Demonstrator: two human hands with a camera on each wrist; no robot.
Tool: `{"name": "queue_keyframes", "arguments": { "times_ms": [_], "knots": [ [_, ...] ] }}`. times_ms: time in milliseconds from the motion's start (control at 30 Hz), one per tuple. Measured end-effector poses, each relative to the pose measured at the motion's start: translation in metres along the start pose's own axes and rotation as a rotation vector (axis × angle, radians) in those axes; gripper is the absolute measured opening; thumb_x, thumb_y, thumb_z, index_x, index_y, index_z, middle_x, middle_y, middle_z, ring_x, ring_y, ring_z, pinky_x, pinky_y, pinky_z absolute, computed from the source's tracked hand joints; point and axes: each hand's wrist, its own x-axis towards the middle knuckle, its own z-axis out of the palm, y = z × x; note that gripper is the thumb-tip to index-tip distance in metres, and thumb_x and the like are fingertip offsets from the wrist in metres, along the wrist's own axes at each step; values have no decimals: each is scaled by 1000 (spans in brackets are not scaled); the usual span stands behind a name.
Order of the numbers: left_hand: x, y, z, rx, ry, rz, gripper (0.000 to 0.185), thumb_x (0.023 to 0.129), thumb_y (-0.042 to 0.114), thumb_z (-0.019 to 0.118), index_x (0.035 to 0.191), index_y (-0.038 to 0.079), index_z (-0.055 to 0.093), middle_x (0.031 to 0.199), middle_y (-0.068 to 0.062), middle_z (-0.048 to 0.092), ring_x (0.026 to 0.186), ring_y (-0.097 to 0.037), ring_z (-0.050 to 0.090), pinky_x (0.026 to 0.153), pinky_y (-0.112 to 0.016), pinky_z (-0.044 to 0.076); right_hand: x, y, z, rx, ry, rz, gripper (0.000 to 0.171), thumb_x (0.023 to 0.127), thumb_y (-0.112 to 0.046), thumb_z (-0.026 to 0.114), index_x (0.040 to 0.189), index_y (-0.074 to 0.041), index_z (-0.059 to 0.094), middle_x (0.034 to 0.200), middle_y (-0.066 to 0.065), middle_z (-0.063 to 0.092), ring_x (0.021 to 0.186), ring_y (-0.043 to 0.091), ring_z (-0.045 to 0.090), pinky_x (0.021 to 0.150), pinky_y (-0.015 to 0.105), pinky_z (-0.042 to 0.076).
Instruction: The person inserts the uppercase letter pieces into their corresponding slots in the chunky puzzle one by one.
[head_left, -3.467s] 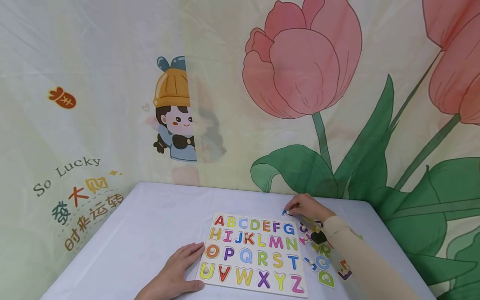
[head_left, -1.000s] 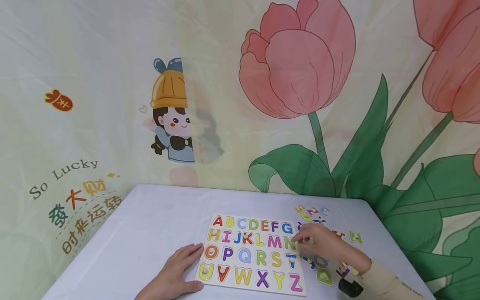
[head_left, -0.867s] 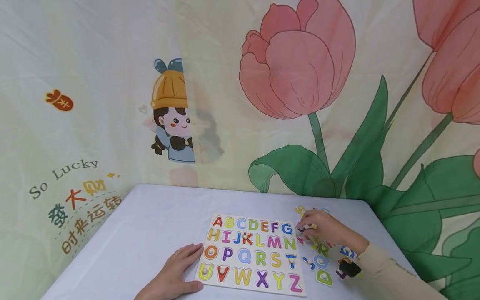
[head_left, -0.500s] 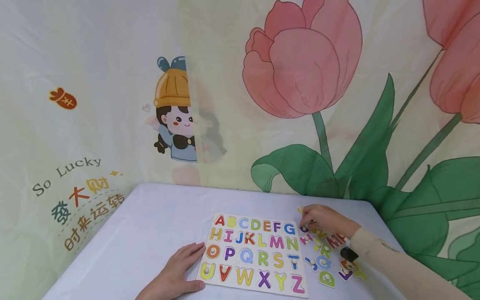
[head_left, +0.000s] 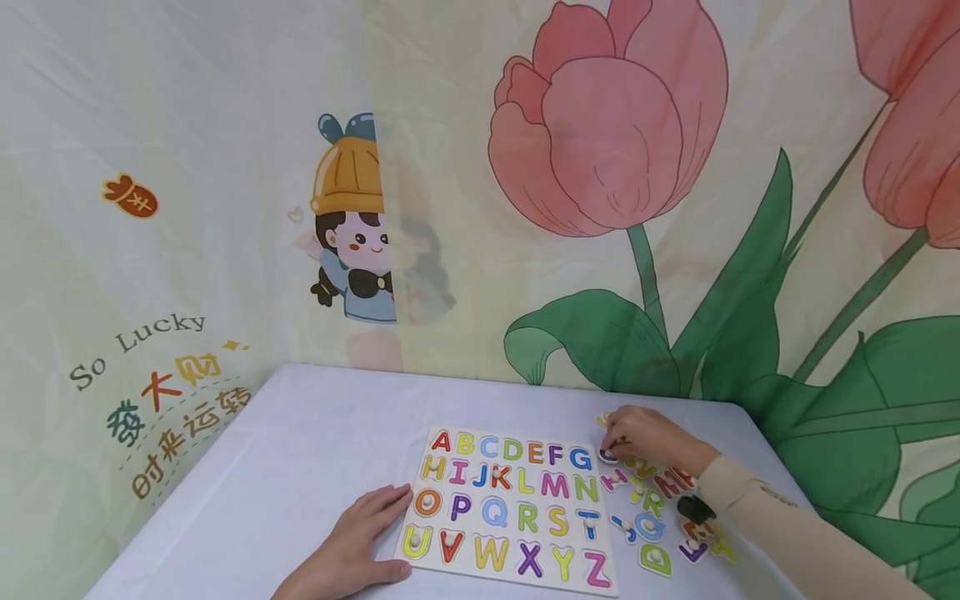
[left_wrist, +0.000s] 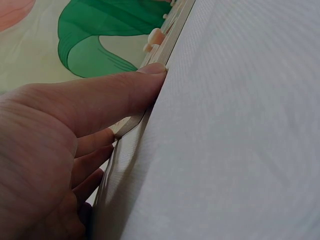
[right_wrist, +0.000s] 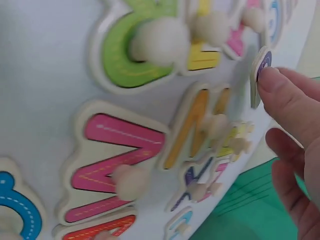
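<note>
A white wooden alphabet puzzle board [head_left: 517, 575] lies on the table; knobbed letters fill some of its slots, among them a blue T [head_left: 590, 525]. My left hand [head_left: 352, 542] rests against the board's left side, its thumb at the near left corner. In the left wrist view that thumb [left_wrist: 115, 92] touches the board's edge and the other fingers lie beyond it. My right hand [head_left: 648, 435] is over the loose letters at the far right corner. It pinches a purple letter piece [right_wrist: 265, 62], tilted on edge; which letter is hidden.
Loose knobbed letters lie right of the board: a green D [head_left: 656, 560], a light blue Q [head_left: 648, 526], a pink M [right_wrist: 117, 150] and several more. A black object [head_left: 693, 507] sits at the right wrist. A printed curtain [head_left: 450, 208] stands behind the table.
Earlier my right hand held a blue piece beyond the board; a knobbed blue T now sits in its slot. The right hand has moved back to the loose letters and pinches a purple one.
</note>
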Motion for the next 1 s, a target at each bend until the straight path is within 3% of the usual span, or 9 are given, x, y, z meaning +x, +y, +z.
{"name": "queue_keyframes", "arguments": {
  "times_ms": [133, 267, 400, 567, 833, 1000],
  "knots": [
    [0, 1, 0, 7, -2, -6, 101, 79, 55, 87, 161, 12, 47, 169, -5, 39, 156, -44, 28, 117, -77, 26, 1, -7, 0, -46, 77, 96, 9, 87, -22, 88, 96, -19, 87, 90, -14, 72, 89, 10, 63, 84, 34, 60],
    [0, 1, 0, 12, 4, 6, 101, 79, 55, 87, 161, 12, 47, 169, -6, 39, 155, -43, 29, 117, -77, 27, 0, -8, 6, -45, 149, 189, 8, 86, -24, 90, 90, -19, 86, 82, -13, 68, 78, 9, 57, 72, 28, 55],
    [0, 1, 0, 16, 9, 9, 102, 78, 57, 87, 161, 12, 48, 169, -5, 40, 155, -42, 29, 118, -76, 27, -3, -10, 15, 49, 200, 313, 10, 87, -25, 90, 90, -17, 85, 80, -10, 65, 73, 9, 53, 63, 24, 48],
    [1, 1, 0, 6, 10, 14, 102, 78, 56, 88, 161, 11, 48, 169, -6, 40, 155, -44, 29, 118, -77, 26, -9, -16, 26, 157, 255, 433, 13, 87, -24, 89, 85, -13, 82, 77, -6, 66, 68, 11, 56, 57, 25, 48],
    [0, 1, 0, 18, 19, 19, 101, 78, 57, 87, 161, 12, 48, 168, -4, 41, 155, -41, 30, 118, -75, 27, -15, -18, 41, 185, 323, 446, 15, 86, -24, 90, 84, -13, 81, 79, -5, 66, 74, 12, 57, 61, 26, 49],
    [-1, 1, 0, 5, 9, 23, 101, 80, 54, 87, 161, 11, 47, 169, -6, 39, 155, -44, 29, 117, -77, 26, -17, -16, 32, 240, 260, 419, 14, 88, -24, 89, 90, -12, 82, 81, -5, 67, 76, 12, 57, 63, 25, 50]
  ]
}}
